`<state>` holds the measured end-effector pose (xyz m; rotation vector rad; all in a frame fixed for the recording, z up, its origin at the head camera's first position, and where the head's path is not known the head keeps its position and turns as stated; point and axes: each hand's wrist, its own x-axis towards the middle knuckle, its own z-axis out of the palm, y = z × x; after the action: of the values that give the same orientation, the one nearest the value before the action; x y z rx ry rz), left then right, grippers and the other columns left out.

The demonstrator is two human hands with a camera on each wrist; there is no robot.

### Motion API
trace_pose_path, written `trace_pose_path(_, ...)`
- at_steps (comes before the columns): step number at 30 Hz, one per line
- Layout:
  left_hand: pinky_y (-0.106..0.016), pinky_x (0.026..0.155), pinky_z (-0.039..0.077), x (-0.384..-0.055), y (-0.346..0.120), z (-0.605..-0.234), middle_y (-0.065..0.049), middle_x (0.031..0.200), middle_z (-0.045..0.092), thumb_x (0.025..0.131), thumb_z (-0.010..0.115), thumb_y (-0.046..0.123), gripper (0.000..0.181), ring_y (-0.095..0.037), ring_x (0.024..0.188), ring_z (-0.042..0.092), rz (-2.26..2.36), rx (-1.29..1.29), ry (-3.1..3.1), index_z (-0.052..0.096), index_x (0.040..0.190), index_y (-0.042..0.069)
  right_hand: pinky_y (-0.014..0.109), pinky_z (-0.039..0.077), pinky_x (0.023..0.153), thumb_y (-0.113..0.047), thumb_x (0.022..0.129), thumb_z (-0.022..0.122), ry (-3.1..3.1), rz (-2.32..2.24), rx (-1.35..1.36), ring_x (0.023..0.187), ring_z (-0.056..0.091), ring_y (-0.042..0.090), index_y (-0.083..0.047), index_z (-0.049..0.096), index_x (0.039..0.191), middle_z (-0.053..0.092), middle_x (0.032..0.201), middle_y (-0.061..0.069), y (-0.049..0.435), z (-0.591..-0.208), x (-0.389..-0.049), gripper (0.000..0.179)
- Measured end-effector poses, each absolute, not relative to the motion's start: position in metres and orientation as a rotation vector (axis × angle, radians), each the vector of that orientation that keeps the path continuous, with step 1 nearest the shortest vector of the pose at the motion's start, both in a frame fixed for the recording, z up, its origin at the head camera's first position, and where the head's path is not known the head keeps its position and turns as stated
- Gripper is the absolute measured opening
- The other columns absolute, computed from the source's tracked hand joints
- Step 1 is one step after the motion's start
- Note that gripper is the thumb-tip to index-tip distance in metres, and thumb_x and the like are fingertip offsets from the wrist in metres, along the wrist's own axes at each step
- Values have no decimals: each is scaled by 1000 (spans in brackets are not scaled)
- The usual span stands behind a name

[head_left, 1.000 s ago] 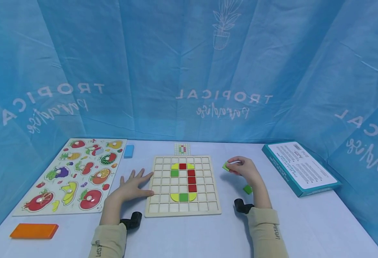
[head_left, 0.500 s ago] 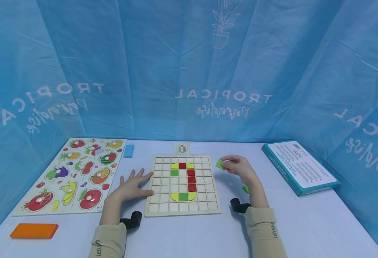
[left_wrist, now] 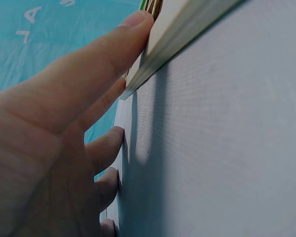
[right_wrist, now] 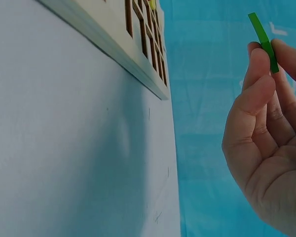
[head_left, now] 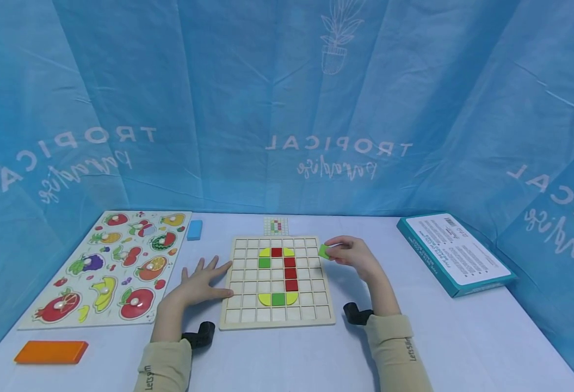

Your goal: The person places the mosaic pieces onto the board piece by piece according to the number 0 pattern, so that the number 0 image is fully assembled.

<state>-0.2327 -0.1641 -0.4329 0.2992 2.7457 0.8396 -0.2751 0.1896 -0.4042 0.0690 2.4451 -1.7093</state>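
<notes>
My right hand (head_left: pixel 357 260) pinches a green square tile (head_left: pixel 323 251) between thumb and fingers, by the upper right edge of the wooden grid board (head_left: pixel 277 326). In the right wrist view the tile (right_wrist: pixel 258 27) is seen edge-on, raised off the table. With fingers spread, my left hand (head_left: pixel 198 286) touches the board's left edge with thumb and index finger. The thumb (left_wrist: pixel 133 22) lies against the rim in the left wrist view. A ring of red tiles (head_left: pixel 290 273), green tiles (head_left: pixel 264 262) and yellow rounded corner pieces (head_left: pixel 264 299) sits in the grid.
Behind the board lies a small pattern card (head_left: pixel 276 226). A fruit puzzle board (head_left: pixel 88 277), a blue block (head_left: pixel 195 230) and an orange block (head_left: pixel 51 352) are to the left. A teal box (head_left: pixel 455 256) stands at the right. A blue curtain (head_left: pixel 287 109) backs the table.
My right hand has carried the green tile leftward up to the board's edge. A second green tile on the table has gone out of sight by my right forearm. The left hand stays put.
</notes>
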Motion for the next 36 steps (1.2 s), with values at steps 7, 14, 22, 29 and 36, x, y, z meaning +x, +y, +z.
trace_pose_path(7, -69, 100, -11, -235, -164, -433, -27, 149, 15, 75, 69, 46, 84, -51, 135, -4, 834, 295, 2747, 35, 143, 9, 42, 50, 84, -19, 83, 68, 2430, -1713, -7, 82, 62, 19, -4, 64, 106, 67, 90, 7, 177, -402, -273, 28)
trace_pose_path(14, -69, 100, -11, -237, -164, -434, -27, 149, 15, 76, 69, 47, 84, -51, 135, -4, 813, 292, 2744, 34, 143, 10, 42, 50, 83, -17, 83, 68, 2383, -1742, -86, 87, 63, 26, -4, 64, 105, 68, 88, 6, 162, -400, -274, 26)
trace_pose_path(22, -69, 99, -11, -236, -164, -434, -27, 149, 15, 76, 69, 47, 85, -51, 135, -4, 818, 292, 2741, 34, 143, 9, 44, 50, 82, -13, 82, 68, 2380, -1721, -158, 83, 61, 22, -3, 65, 103, 66, 89, 8, 139, -398, -275, 24)
trace_pose_path(29, -70, 100, -10, -235, -165, -433, -28, 149, 15, 75, 68, 48, 86, -52, 135, -4, 813, 284, 2746, 34, 143, 9, 39, 52, 79, -10, 81, 67, 2401, -1634, -219, 82, 61, 22, -6, 67, 100, 63, 89, 7, 109, -401, -278, 19)
trace_pose_path(36, -69, 99, -11, -235, -164, -432, -28, 149, 15, 76, 68, 48, 85, -52, 135, -4, 813, 290, 2736, 34, 143, 9, 30, 54, 70, -8, 81, 67, 2490, -1500, -307, 75, 59, 16, -7, 70, 93, 62, 88, 4, 86, -407, -281, 12)
